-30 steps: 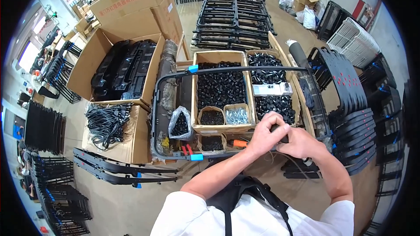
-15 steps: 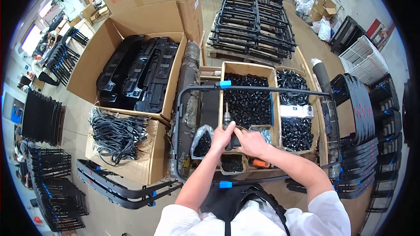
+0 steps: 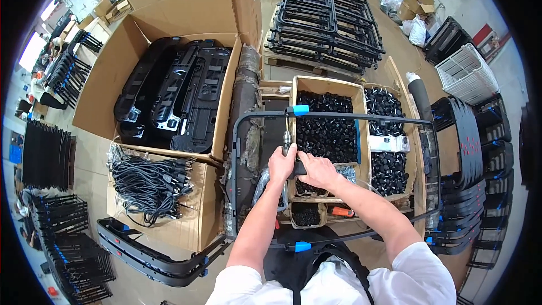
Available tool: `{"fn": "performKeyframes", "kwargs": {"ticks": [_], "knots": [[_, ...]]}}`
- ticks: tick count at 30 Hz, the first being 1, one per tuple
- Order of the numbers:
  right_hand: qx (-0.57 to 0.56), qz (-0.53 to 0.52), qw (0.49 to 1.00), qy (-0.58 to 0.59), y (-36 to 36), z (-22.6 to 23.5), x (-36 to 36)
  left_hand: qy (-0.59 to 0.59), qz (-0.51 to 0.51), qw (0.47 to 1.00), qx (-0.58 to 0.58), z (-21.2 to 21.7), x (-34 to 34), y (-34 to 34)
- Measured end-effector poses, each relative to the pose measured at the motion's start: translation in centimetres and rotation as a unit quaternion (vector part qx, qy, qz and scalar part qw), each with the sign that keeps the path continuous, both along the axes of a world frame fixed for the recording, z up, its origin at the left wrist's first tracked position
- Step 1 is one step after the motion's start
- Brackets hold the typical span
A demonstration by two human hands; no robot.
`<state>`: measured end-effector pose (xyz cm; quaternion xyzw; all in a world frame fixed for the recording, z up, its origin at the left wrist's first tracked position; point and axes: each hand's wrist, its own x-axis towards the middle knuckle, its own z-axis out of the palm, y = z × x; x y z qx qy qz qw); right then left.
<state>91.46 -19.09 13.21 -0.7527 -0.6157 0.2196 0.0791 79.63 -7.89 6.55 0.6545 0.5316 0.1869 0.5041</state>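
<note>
Your left hand (image 3: 280,164) now grips the upright screwdriver (image 3: 288,146) and your right hand (image 3: 317,170) clasps its handle, both moved leftward off the frame (image 3: 361,117).

Torso: wearing a white short-sleeved cotton shirt (image 3: 418,274), sleeves ending above the elbows.
Chest: wearing a black strap harness (image 3: 316,271), two straps running up over the shirt front.
Forearms: showing bare, no watch.
Left hand (image 3: 280,165): wearing no glove.
Right hand (image 3: 319,170): wearing no glove.
</note>
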Motion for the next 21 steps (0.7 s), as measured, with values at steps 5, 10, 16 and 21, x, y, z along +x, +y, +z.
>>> {"fn": "performKeyframes", "kwargs": {"ticks": [5,10,16,21], "knots": [[0.018,-0.010,1.000,0.002,0.3,0.2,0.2,0.002,-0.003,1.000,0.001,0.2,0.4,0.5],[0.017,-0.012,0.999,0.026,0.3,-0.6,0.8,0.006,-0.003,1.000,-0.014,0.1,0.7,0.7],[0.061,-0.013,0.997,0.056,0.0,-1.9,1.4,0.108,-0.028,0.993,-0.025,0.8,0.8,0.8],[0.087,-0.010,0.993,0.077,0.2,-2.8,2.1,0.133,-0.049,0.990,-0.021,2.0,1.3,0.7]]}}
